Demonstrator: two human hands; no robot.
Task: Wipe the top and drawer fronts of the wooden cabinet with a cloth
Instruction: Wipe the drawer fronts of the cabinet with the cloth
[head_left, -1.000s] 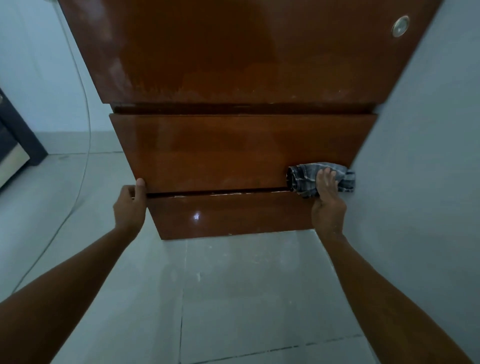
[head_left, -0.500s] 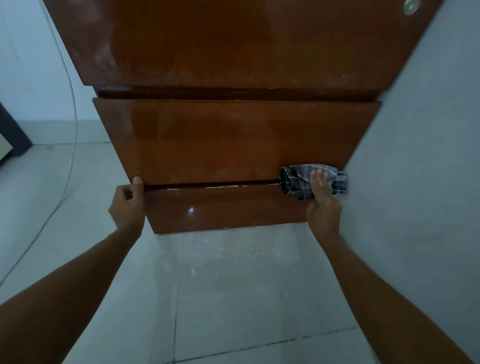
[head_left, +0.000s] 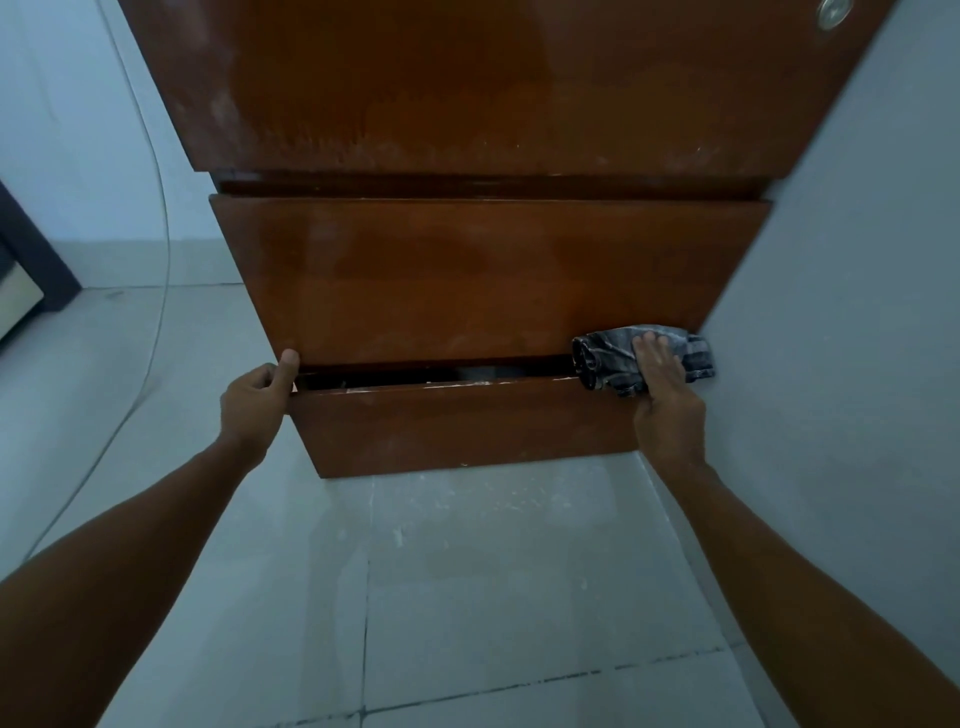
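Note:
A glossy brown wooden cabinet (head_left: 483, 93) stands against the wall, seen from above. Its upper drawer front (head_left: 483, 275) is closed. The lower drawer front (head_left: 457, 426) stands slightly out, leaving a dark gap along its top edge. My right hand (head_left: 662, 395) presses a crumpled grey patterned cloth (head_left: 605, 358) onto the right end of that gap, at the corner by the wall. My left hand (head_left: 257, 400) grips the left end of the lower drawer, thumb up against the upper drawer's bottom corner.
A grey wall (head_left: 841, 312) runs close along the cabinet's right side. Pale floor tiles (head_left: 467, 597) with white dust marks lie below. A thin cable (head_left: 156, 291) curves down the left wall to the floor. Dark furniture (head_left: 26, 270) sits at far left.
The lower drawer has come forward a little, and the gap above it is now wider and darker. Both hands stay at its two ends, the cloth still at the right end.

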